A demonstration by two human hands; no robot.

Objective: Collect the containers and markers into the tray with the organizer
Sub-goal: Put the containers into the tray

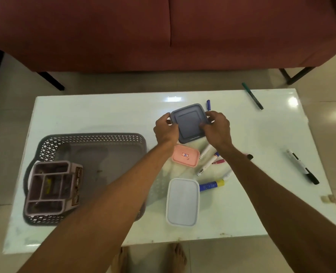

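Note:
My left hand [166, 129] and my right hand [217, 129] grip the two sides of a grey square container [188, 123] at the table's middle. Just nearer lies a small pink container [186, 158], and nearer still a white rectangular container [182, 201]. Several markers [209, 164] lie in a loose pile under my right forearm, with a blue and yellow one [212, 185] beside the white container. A blue marker [208, 105] sticks out behind the grey container. At the left stands the grey perforated tray [92, 137] with the mauve organizer [52, 189] in its near left corner.
A green marker [252, 96] lies at the far right corner of the white table [84, 111] and a black marker [303, 166] lies near the right edge. A dark red sofa [163, 32] stands beyond the table. My bare feet show under the near edge.

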